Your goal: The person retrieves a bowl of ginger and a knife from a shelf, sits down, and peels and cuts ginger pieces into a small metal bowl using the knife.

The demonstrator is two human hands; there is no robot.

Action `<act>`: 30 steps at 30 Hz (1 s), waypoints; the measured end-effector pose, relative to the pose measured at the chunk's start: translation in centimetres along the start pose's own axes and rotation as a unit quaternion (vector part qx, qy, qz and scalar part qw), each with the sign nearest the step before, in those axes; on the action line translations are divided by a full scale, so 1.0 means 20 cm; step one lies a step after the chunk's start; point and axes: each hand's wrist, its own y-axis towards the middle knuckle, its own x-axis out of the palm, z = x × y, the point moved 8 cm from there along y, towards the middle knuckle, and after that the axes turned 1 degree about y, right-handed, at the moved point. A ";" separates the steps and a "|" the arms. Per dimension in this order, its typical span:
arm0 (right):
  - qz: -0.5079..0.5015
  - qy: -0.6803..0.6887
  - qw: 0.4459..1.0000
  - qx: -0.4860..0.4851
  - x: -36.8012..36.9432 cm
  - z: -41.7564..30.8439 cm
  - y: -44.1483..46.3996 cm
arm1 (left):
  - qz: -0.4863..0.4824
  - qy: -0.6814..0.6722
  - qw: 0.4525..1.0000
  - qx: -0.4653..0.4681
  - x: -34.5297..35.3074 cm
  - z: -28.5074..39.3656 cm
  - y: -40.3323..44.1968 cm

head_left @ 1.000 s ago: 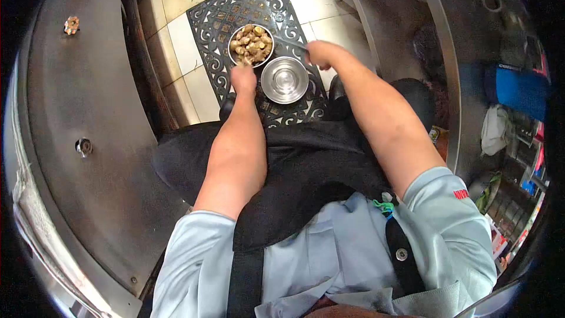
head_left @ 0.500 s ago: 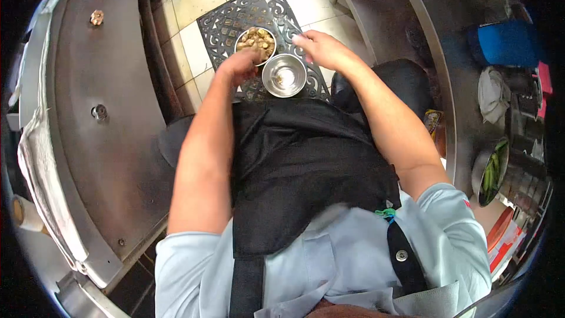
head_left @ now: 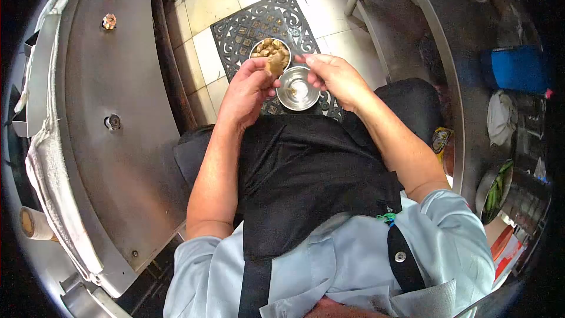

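The left hand (head_left: 248, 89) has come up from the white bowl (head_left: 289, 59) with a ginger piece (head_left: 274, 66), and the right hand (head_left: 336, 78) has drawn closer to it. The left pinches the piece, which shows against the white bowl's near edge. The right is curled over the steel bowl (head_left: 301, 100); a faint streak beyond its fingers is too blurred to name, so I cannot tell what it holds. Judging by the bowls, little is done: ginger (head_left: 271, 45) heaps the white one, only small bits show in the steel one. Fingers cover part of the piece.
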 end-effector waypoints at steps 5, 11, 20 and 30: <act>0.040 -0.123 0.988 -0.086 0.05 -0.11 -0.04 | 0.019 -0.021 1.000 -0.008 0.06 -0.05 0.05; 0.057 -0.306 0.937 -0.161 0.10 -0.15 -0.04 | 0.025 -0.007 1.000 0.017 0.09 -0.02 0.05; 0.059 -0.360 0.910 -0.196 0.13 -0.16 -0.07 | 0.010 0.017 0.999 0.030 0.09 -0.06 0.04; 0.055 -0.341 0.926 -0.149 0.12 -0.16 -0.07 | -0.020 0.047 0.999 0.011 0.14 -0.11 0.00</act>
